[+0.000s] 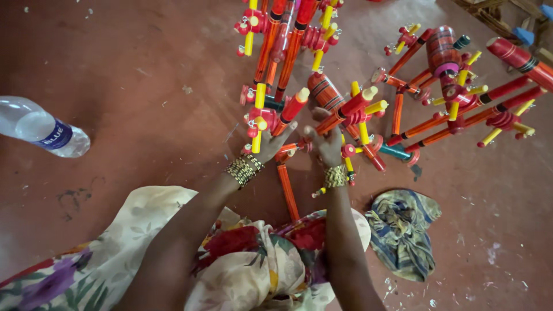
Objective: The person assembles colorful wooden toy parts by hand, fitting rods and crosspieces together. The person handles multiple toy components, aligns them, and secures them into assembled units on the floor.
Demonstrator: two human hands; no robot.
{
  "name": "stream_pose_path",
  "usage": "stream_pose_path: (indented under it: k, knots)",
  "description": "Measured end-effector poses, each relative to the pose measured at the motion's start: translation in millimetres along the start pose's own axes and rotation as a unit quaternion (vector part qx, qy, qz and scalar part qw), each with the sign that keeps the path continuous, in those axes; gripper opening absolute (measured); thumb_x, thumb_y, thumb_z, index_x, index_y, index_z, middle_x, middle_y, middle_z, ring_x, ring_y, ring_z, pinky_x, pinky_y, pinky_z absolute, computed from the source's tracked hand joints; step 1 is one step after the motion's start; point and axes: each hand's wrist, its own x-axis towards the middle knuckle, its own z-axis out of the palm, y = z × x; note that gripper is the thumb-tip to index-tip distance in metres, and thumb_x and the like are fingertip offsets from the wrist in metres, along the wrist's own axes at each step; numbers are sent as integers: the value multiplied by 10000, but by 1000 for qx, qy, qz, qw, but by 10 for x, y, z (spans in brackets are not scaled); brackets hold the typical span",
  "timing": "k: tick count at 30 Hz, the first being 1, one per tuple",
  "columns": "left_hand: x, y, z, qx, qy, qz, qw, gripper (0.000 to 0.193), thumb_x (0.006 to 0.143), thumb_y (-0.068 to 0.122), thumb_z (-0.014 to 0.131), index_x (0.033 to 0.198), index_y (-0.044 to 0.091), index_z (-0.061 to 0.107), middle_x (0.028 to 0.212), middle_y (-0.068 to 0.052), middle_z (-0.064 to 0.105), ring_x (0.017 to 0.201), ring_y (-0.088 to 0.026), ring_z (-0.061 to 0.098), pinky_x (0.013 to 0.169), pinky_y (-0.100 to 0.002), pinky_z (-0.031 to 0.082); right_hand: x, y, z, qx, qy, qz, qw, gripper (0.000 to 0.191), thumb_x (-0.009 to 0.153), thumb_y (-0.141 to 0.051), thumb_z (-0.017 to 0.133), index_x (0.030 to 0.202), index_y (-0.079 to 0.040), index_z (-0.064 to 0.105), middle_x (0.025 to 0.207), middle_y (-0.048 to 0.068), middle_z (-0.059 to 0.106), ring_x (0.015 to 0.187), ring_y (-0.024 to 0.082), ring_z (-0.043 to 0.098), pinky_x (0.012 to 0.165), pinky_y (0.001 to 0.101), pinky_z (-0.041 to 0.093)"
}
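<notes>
Both hands, left hand (271,144) and right hand (327,145), are closing on the red-and-yellow wooden toy frame (340,112) (fingers wrapped round its rods); a loose peg just above could be slipping out.

The wooden toy (322,109) is red and orange with yellow pegs and black bands. The floor (144,86) is reddish brown. The cloth (403,230) is blue-and-yellow patterned. The bottle (40,133) is clear with a blue label. The bangles (244,169) are gold.

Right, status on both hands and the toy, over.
Left hand and right hand both grip the red-orange-and-yellow wooden stick toy. Similar wooden toy lies right. Folded cloth beside knee.
</notes>
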Motion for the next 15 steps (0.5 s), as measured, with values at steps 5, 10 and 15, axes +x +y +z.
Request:
stream_pose_path:
  k: [5, 10, 15]
  knots:
    - [-109, -7, 96, -72, 37, 50, 995, 624, 1026, 158, 537, 1621, 273, 393, 1169, -114, 609, 990, -273, 647, 834, -459, 541, 366, 247, 29, -56, 24, -63, 996, 95, 1015, -61, 701, 988, -22, 618, 827, -31, 567, 728, 60, 510, 643, 226, 414]
    - [-213, 34, 231, -351, 11, -85, 932, 508, 1039, 124, 527, 1533, 220, 456, 1345, -52, 621, 1204, -245, 631, 946, -444, 569, 526, 669, -103, -67, 43, -77, 994, 114, 995, -58, 673, 912, -65, 595, 755, -39, 567, 619, 49, 499, 558, 217, 407]
    - [-262, -6, 135, -618, -45, -24, 785, 449, 1104, 164, 456, 1550, 117, 448, 1433, -109, 469, 1320, -255, 530, 987, -446, 558, 515, 689, -96, 3, 84, -96, 992, 178, 930, -45, 705, 931, -110, 539, 775, -52, 539, 621, 54, 511, 552, 222, 431]
